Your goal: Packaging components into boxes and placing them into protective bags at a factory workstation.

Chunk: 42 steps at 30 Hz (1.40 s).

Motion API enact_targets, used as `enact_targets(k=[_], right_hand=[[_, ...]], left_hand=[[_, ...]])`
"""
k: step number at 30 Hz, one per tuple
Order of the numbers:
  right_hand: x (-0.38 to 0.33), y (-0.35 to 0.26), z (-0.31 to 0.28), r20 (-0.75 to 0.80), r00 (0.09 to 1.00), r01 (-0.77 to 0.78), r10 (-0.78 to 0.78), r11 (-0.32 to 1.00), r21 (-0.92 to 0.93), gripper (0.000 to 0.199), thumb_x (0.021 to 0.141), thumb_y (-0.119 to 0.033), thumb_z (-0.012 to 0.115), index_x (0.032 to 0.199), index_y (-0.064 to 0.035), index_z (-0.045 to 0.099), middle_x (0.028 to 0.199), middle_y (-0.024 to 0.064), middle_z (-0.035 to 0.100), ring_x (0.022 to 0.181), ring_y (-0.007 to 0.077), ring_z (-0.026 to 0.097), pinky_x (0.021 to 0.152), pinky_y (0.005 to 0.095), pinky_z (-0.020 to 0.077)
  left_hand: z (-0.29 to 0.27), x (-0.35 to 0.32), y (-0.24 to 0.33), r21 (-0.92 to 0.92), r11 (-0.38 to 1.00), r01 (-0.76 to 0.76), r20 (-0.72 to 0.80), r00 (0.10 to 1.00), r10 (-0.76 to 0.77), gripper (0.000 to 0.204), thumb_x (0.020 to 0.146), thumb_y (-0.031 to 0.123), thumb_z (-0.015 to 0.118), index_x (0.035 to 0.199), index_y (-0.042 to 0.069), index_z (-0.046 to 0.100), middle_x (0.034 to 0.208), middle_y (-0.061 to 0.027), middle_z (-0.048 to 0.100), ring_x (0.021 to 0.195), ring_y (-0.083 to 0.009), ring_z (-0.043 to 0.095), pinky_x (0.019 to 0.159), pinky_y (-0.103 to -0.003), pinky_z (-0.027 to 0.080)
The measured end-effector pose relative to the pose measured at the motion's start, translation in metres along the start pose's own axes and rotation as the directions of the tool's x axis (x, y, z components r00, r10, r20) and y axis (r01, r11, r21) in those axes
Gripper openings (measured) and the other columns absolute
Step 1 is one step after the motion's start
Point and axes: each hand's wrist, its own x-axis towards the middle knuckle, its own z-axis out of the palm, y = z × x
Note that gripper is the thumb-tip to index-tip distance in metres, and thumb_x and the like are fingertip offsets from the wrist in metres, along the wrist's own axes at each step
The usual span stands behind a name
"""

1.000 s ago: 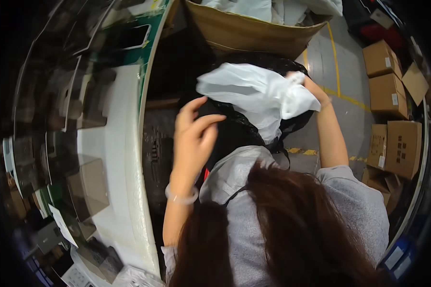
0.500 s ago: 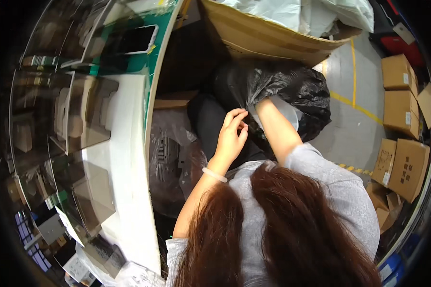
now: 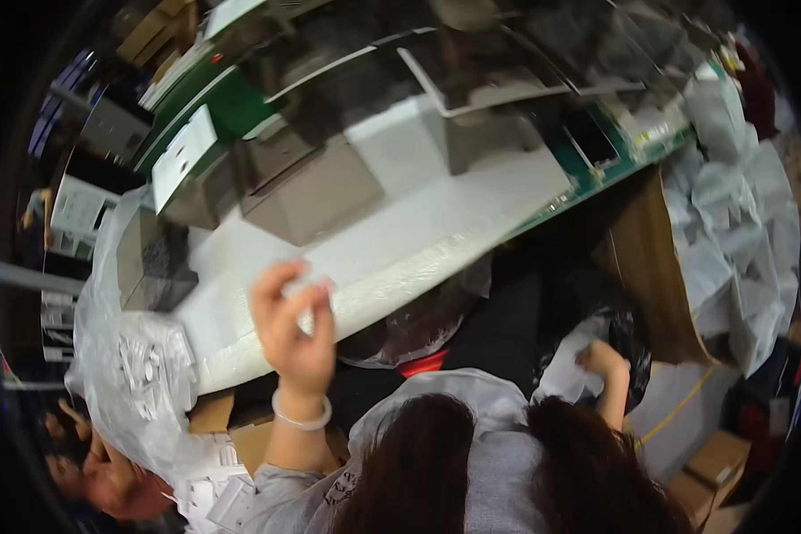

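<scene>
My left hand [image 3: 295, 334], with a pale bracelet on its wrist, is raised over the front edge of the white-topped table [image 3: 400, 267]. Its fingers are bent and apart, smeared by motion, and I see nothing in them. Low on the right, my right hand [image 3: 605, 360] is closed, its fingertips curled at the edge of a whitish plastic piece [image 3: 568, 372]. That piece lies at the mouth of a black plastic bag [image 3: 630, 334]. How firmly the fingers grip it is hard to see.
Brown-grey clear-sided boxes [image 3: 316, 196] stand on the table, with a phone [image 3: 591, 138] on its green mat. A carton [image 3: 654, 267] holding white bags [image 3: 730, 240] stands at right. Clear plastic wrap [image 3: 138, 356] covers white parts at left; another person [image 3: 120, 481] is beyond.
The view has swung left toward the table. My left hand has left the black bag's rim and risen over the table edge. My right hand, formerly inside the bag, now shows at its mouth.
</scene>
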Motion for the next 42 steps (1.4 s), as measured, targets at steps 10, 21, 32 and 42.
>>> enact_targets(k=[10,21,32,42], right_hand=[[-0.015,-0.294,-0.105,-0.264,0.648,0.558,-0.714,0.209,0.803,0.045,0.094,-0.024,0.054,0.129,0.0026,0.044,0.103,0.0161,0.06,0.085,0.0222,0.062,0.07,0.0312,0.0523],[0.012,-0.356,-0.08,-0.396,0.466,0.318,-0.791,-0.268,0.91,0.066,0.078,-0.041,0.072,0.132,-0.0206,0.039,0.146,0.0219,0.03,0.119,0.0443,0.047,0.092,0.0465,0.0493],[0.014,-0.333,-0.138,-0.474,0.28,0.959,-0.835,0.263,0.104,0.06,0.057,0.01,0.079,0.099,-0.0087,0.04,0.15,0.0211,0.024,0.128,0.0417,0.041,0.091,0.0438,0.0526],[0.008,-0.332,-0.127,-0.519,0.287,0.955,-0.805,0.285,0.085,0.058,0.057,0.005,0.082,0.099,-0.0094,0.044,0.149,0.0178,0.029,0.128,0.0362,0.044,0.092,0.0411,0.0504]], left_hand=[[0.031,0.059,-0.088,-0.044,0.982,0.182,0.089,0.98,-0.178,0.043,0.068,-0.004,0.073,0.109,0.006,0.064,0.147,-0.0178,0.027,0.132,-0.0383,0.035,0.104,-0.04,0.039],[-0.049,0.039,-0.053,-0.14,0.976,-0.167,-0.203,0.969,0.137,0.026,0.077,0.011,0.056,0.103,0.009,0.063,0.124,-0.023,0.052,0.125,-0.0389,0.043,0.106,-0.046,0.032],[-0.158,0.076,-0.303,0.663,0.633,0.399,0.353,0.579,-0.735,0.037,0.077,0.012,0.069,0.112,0.01,0.062,0.11,-0.0144,0.065,0.103,-0.0292,0.06,0.088,-0.036,0.046],[-0.16,0.075,-0.32,0.801,0.5,0.327,0.145,0.705,-0.694,0.022,0.076,0.015,0.071,0.092,0.006,0.057,0.085,-0.0172,0.065,0.086,-0.0369,0.061,0.073,-0.043,0.048]])
